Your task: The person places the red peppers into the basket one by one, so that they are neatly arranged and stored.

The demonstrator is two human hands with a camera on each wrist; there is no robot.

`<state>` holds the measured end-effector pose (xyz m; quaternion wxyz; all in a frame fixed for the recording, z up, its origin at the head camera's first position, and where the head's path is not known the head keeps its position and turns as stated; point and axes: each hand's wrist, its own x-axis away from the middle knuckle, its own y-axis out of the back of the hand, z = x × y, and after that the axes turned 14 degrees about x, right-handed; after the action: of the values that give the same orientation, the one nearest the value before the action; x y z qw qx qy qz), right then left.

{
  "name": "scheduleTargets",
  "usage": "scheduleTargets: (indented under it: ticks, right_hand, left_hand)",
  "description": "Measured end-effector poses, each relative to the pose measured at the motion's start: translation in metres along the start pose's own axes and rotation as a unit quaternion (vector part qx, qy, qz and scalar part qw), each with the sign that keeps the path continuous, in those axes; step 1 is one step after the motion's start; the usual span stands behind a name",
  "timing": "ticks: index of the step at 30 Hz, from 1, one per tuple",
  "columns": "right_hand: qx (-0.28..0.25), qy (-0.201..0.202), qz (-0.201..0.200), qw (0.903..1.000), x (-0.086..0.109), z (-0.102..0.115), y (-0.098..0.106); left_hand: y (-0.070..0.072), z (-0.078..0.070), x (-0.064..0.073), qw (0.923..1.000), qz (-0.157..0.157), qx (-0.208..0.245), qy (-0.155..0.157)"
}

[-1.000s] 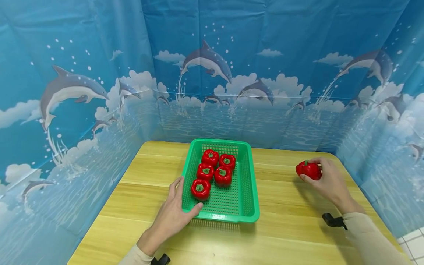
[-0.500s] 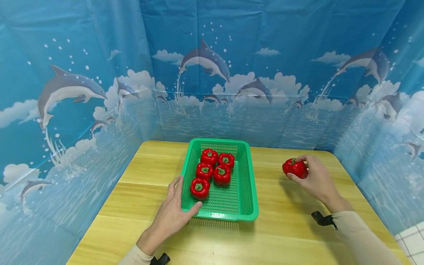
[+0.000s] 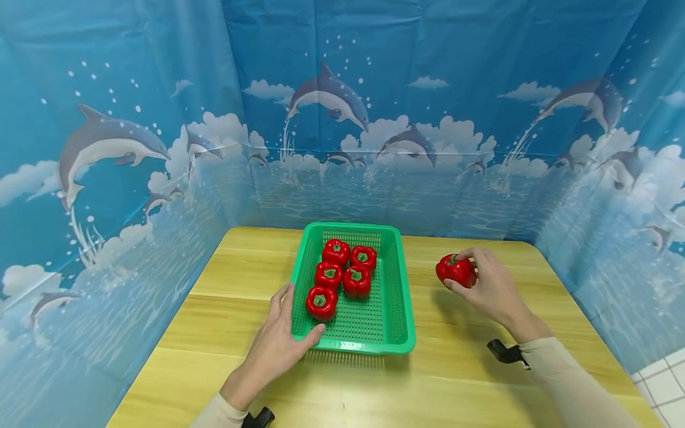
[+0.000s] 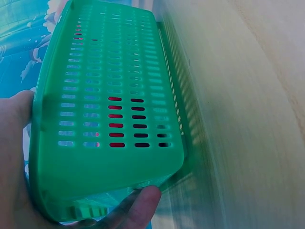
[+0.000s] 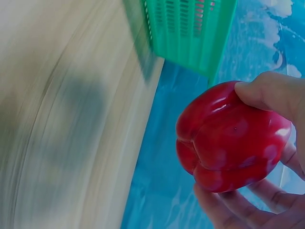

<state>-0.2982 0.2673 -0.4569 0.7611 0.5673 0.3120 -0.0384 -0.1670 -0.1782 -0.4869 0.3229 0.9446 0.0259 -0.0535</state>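
Note:
My right hand holds a red bell pepper above the table, right of a green plastic basket. Its thumb and fingers press on opposite sides of the pepper, as the right wrist view shows, and cover part of it. My left hand grips the basket's near left corner. The thumb crosses the near rim while the other fingers lie along the left side; in the left wrist view fingertips reach round the outer wall. Several red bell peppers with green stems sit in the basket's left and middle part.
The basket stands on a light wooden table. Behind and at both sides hangs a blue curtain printed with dolphins, close to the table's far edge. White tiles show at the lower right.
My right hand has carried the bell pepper leftward over the table, closer to the basket. My left hand stays at the basket's corner, and the peppers in the basket lie as before.

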Motion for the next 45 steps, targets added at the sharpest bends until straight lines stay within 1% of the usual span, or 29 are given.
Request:
scheduleTargets:
  ticks: [11,20,28,38,45]
  right_hand:
    - [-0.018,0.01,0.02,0.9996,-0.007,0.029,-0.001]
    - [-0.017,0.024,0.014,0.9995,-0.011,0.048,0.006]
    - [-0.017,0.034,0.021,0.9991,-0.012,0.067,0.01]
    - [-0.014,0.055,0.019,0.9982,-0.017,0.089,0.014]
    - [-0.017,0.062,0.022,0.9977,-0.019,0.103,0.016]
  left_hand:
    - [0.0,0.001,0.0,1.0,0.003,0.006,0.001]
    - [0.0,0.001,-0.001,1.0,0.002,0.003,-0.005]
    - [0.0,0.001,-0.001,1.0,0.001,0.002,-0.005]
    - [0.0,0.001,-0.001,1.0,-0.001,0.003,-0.004]
    - [0.0,0.002,-0.001,1.0,0.0,0.006,-0.005]
